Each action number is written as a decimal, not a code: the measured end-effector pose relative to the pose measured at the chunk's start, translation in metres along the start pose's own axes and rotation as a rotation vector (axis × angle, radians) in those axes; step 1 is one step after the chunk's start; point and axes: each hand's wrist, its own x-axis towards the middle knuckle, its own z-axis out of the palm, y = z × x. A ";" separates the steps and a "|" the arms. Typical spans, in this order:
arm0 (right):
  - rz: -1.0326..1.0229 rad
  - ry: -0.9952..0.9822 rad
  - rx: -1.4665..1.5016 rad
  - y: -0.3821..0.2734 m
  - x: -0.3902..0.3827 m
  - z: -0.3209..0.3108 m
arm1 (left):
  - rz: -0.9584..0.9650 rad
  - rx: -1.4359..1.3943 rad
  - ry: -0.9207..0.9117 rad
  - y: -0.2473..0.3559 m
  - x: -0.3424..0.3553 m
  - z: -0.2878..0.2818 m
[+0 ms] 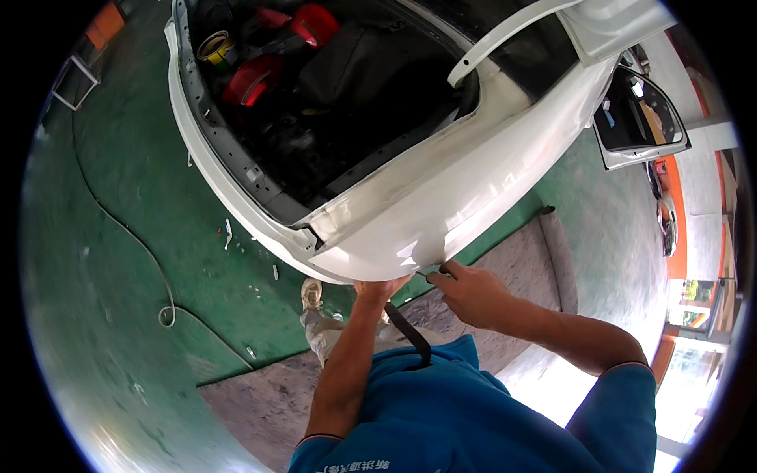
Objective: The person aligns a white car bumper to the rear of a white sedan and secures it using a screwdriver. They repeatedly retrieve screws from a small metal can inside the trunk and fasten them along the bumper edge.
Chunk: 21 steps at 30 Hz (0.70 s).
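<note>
I stand at the rear corner of a white car [473, 177], both forearms reaching to its lower edge. My left hand [377, 289] is against the underside of the white bumper [236, 206]; its fingers are hidden behind the panel edge. Just right of it, my right hand [475, 293] is closed, thumb and forefinger drawn together at the edge of the panel. A thin dark piece [423, 274] sticks out from these fingers toward the left hand; its kind is too small to tell. A dark strap [408, 325] hangs between my left hand and my blue shirt.
In the open trunk [347, 150] lie red tail lights [254, 79] and a yellow can [215, 49]. A grey mat [512, 272], rolled at one end, covers part of the green floor [118, 299]. A hose [150, 256] trails at left. At far right, a car door [643, 118] stands open.
</note>
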 end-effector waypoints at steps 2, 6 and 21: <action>-0.139 0.017 -0.075 -0.003 0.004 -0.004 | -0.066 -0.023 -0.101 0.002 0.002 -0.003; -0.036 -0.121 -0.097 -0.010 0.015 -0.002 | -0.078 -0.036 -0.152 -0.001 -0.002 -0.001; 0.362 -0.037 0.138 -0.024 0.016 0.009 | -0.090 -0.030 -0.158 -0.003 -0.001 0.002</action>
